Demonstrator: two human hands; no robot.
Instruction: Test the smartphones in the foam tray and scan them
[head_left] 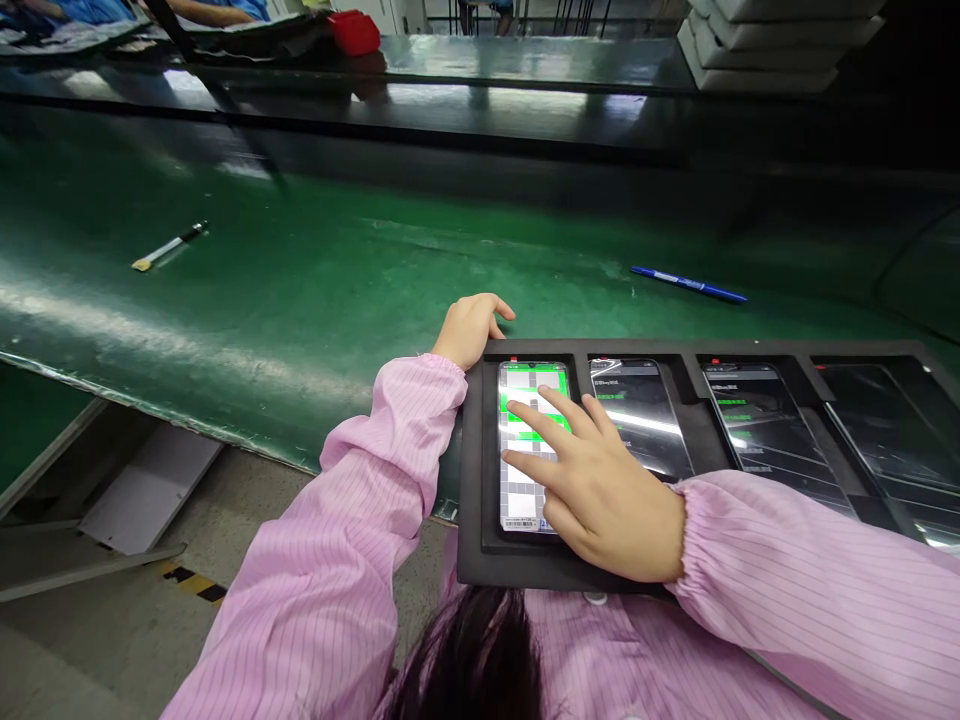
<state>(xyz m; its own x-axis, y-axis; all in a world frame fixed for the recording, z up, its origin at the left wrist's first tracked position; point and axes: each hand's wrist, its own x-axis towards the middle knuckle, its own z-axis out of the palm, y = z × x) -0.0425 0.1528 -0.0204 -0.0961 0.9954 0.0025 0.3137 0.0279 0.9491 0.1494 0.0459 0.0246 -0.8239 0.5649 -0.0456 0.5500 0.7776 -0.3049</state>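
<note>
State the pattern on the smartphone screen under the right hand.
The smartphone screen shows a white-and-grey grid, partly green, best seen in the head view.

Beyond the tray [472, 500], the bench [390, 240] gives passage around the pen [688, 284]; the left hand [469, 330] blocks the tray's far-left corner, the right hand [600, 490] its left end.
</note>
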